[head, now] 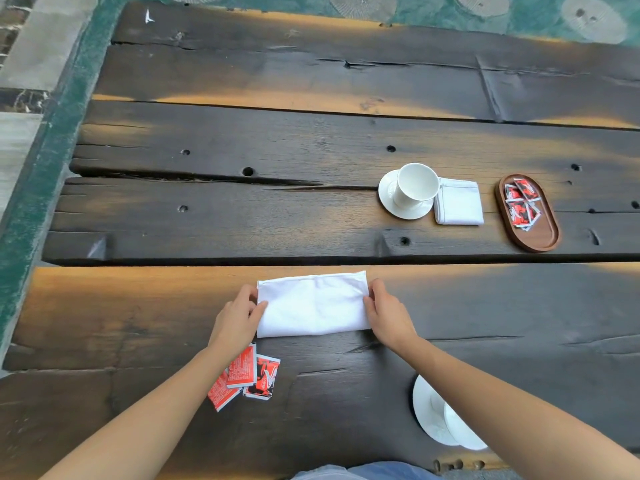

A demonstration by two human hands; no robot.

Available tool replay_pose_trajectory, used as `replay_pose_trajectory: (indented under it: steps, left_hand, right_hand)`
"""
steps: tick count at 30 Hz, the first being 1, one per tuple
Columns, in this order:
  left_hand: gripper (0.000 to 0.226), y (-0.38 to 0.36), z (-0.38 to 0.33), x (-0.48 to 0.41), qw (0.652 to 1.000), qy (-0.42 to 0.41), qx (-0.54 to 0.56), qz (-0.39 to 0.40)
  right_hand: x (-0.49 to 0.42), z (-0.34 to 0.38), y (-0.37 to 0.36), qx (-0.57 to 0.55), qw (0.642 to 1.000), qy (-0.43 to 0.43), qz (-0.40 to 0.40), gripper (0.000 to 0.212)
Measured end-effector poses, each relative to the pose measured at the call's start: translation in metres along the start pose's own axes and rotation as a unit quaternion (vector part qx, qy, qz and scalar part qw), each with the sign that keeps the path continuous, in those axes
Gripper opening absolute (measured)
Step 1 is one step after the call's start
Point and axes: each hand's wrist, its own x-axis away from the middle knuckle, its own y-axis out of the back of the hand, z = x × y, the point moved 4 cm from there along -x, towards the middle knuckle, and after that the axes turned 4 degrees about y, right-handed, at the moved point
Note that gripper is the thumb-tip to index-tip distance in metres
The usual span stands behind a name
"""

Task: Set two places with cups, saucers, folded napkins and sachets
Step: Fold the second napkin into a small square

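1. Desk: dark, weathered wooden planks with cracks and bolt holes, filling most of the frame.
2. Long napkin: white, folded into a wide band, lying flat at the centre of the frame, slightly below the middle.
3. Left hand: at the band's left short edge. Fingers are curled at the upper left corner with the thumb lying over the cloth edge, clamped on the long napkin.
4. Right hand: at the band's right short edge. Fingers are bent at the upper right corner with the thumb against the cloth, likewise pinching the long napkin.
5. Loose sachets: three red-and-white packets, overlapping, lower left of centre, just beside the left forearm and below the long napkin.
6. Far cup: white, upright on the far saucer, upper right of centre.
7. Square napkin: white, folded, touching the far saucer's right side.
8. Oval tray: brown wood, right of the square napkin and apart from it. Tray sachets are clustered in its upper half.
9. Near saucer: white, lower right of the frame. A white rounded piece sits on it, largely hidden by the right forearm; cannot confirm that it is a cup.
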Motion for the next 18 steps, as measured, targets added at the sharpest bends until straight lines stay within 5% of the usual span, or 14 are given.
replay_pose_trajectory:
  steps: [6, 10, 14, 18]
  left_hand:
    - [0.026, 0.002, 0.002, 0.001, 0.998, 0.040, 0.028, -0.043]
    - [0.038, 0.008, -0.009, 0.013, 0.983, -0.073, -0.071, -0.152]
    - [0.058, -0.018, -0.037, 0.021, 0.957, -0.181, -0.211, -0.087]
    - [0.068, -0.047, -0.040, 0.012, 0.946, -0.155, -0.284, -0.013]
  right_hand:
    - [0.008, -0.005, 0.003, -0.078, 0.995, -0.029, -0.061, 0.014]
    - [0.012, 0.013, 0.012, 0.022, 0.988, 0.085, -0.131, 0.037]
    - [0.007, 0.048, -0.012, 0.142, 0.972, 0.182, -0.042, 0.056]
    - [0.002, 0.061, -0.050, 0.200, 0.953, 0.221, 0.052, 0.061]
